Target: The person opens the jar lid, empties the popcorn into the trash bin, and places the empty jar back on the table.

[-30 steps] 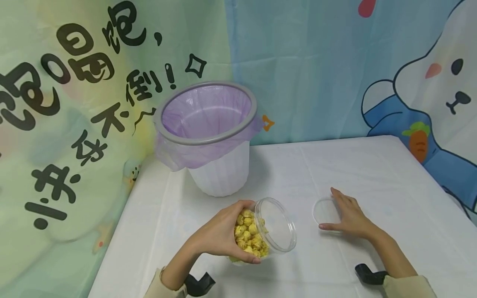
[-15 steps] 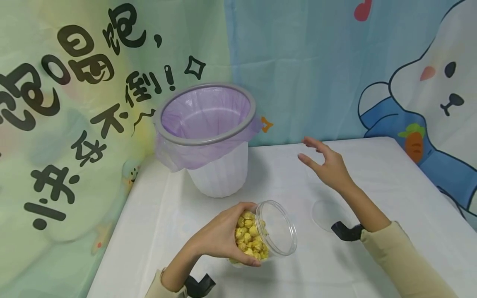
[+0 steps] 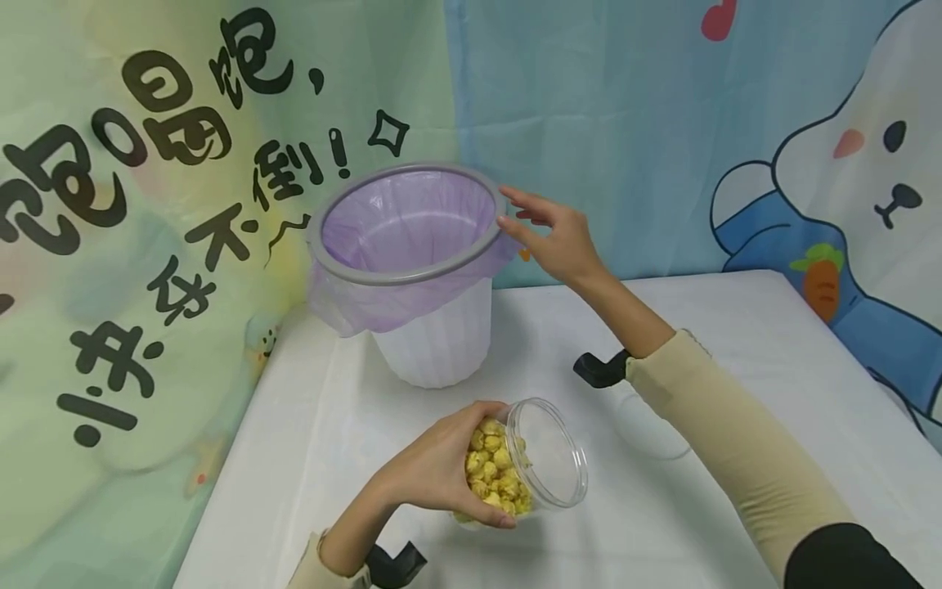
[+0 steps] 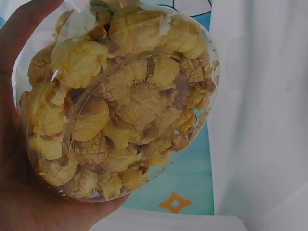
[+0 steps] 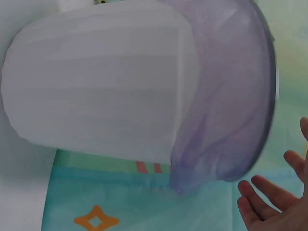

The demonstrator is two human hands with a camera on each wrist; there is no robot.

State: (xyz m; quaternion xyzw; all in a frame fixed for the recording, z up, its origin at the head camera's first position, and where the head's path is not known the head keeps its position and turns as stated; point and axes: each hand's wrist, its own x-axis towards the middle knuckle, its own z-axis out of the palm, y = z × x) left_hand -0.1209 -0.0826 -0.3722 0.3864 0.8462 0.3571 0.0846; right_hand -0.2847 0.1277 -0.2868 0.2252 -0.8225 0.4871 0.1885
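Note:
My left hand (image 3: 437,462) grips a clear plastic jar (image 3: 550,458), thumb and fingers around its side. Yellow popcorn (image 3: 495,466) fills its lower part; the jar lies tilted, its open mouth towards the right. In the left wrist view the jar's round base (image 4: 125,115) faces the camera, with popcorn behind it. My right hand (image 3: 561,244) is raised at the right side of a white trash can (image 3: 437,352), thumb and fingers apart, fingertips right at its grey rim (image 3: 503,214). The right wrist view shows the fingers (image 5: 269,195) near the rim, holding nothing.
A lilac bag (image 3: 408,225) lines the can and hangs over its outside. A clear round lid (image 3: 651,429) lies flat on the white tablecloth (image 3: 773,368), partly under the right forearm. Printed curtains (image 3: 625,147) stand behind and at the left.
My right hand has moved from beside the lid on the table, up and left to the trash can's rim. The left hand still holds the popcorn jar in the same spot.

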